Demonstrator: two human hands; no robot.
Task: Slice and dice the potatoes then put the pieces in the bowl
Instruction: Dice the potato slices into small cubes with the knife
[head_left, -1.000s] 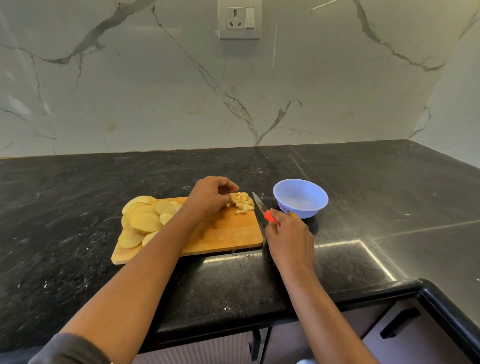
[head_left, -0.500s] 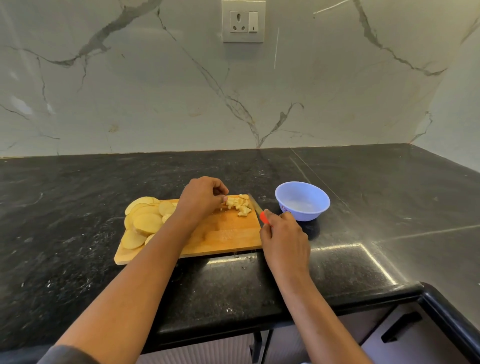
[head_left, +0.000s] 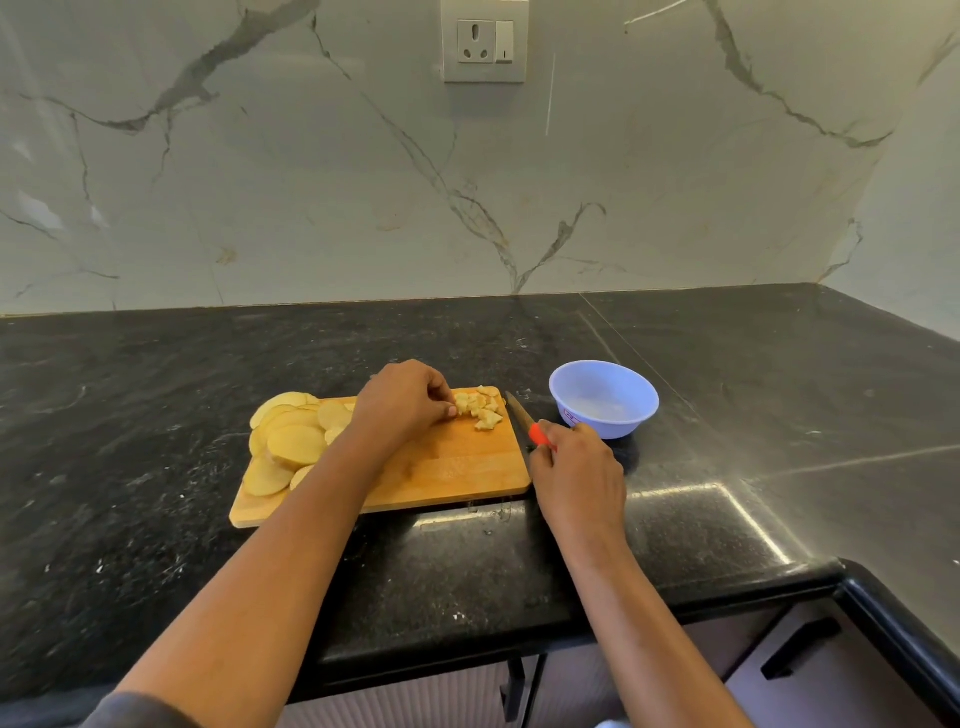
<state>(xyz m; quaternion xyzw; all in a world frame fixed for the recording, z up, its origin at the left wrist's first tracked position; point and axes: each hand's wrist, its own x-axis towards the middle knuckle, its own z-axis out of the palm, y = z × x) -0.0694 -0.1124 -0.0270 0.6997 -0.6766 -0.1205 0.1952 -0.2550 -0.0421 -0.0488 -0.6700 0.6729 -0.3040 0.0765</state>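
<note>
Nearest, below the counter's (head_left: 467, 587) front edge, are pale cabinet doors; the one on the right has a black handle (head_left: 800, 647). Both bare forearms reach forward over the black stone top.

The right hand (head_left: 576, 478) is just off the board's (head_left: 441, 473) right edge, over the counter. Its fingers are curled tightly round the red handle of a knife (head_left: 524, 418), and only a short bit of the handle shows beyond the knuckles. The blade points away and slightly left, in the gap between board and bowl, with its tip near the board's far right corner. I cannot tell whether the blade touches the counter.

The wooden board lies flat on the counter, its long side running left to right. The left hand (head_left: 402, 402) is over its far middle, knuckles up, fingers bent and bunched together. The fingertips (head_left: 451, 411) touch the left edge of the dice (head_left: 480, 408), a small heap of potato pieces at the board's far right corner. Whether thumb and forefinger pinch a piece I cannot tell.

The slices (head_left: 291, 436) lie overlapping on the board's left end, some hanging over its left edge.

The bowl (head_left: 605, 397), pale blue, stands upright on the counter, right of the board and apart from it, just beyond the right hand.

Behind is a marbled wall with a socket (head_left: 484, 41).
</note>
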